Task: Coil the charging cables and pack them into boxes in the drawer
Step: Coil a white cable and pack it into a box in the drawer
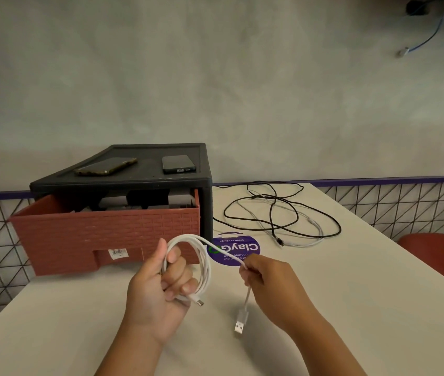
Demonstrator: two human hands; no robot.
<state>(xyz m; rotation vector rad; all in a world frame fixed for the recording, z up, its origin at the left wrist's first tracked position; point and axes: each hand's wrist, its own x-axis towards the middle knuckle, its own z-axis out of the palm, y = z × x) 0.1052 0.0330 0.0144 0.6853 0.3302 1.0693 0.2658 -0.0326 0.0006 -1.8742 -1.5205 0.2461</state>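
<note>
**White cable (pixel 204 264): the coil could spring apart**

It hangs just in front of the red drawer (pixel 80 234). The left hand (pixel 158 289) curls its fingers through the loops and grips them. The right hand (pixel 267 278), off the drawer's front right corner, pinches the free tail, and the USB plug (pixel 240 324) dangles below. The likely risk is that a slackened left grip lets the springy loops fan out (and snag at the box). The loose cables (pixel 272 213) right of the drawer may knot when pulled.
</note>
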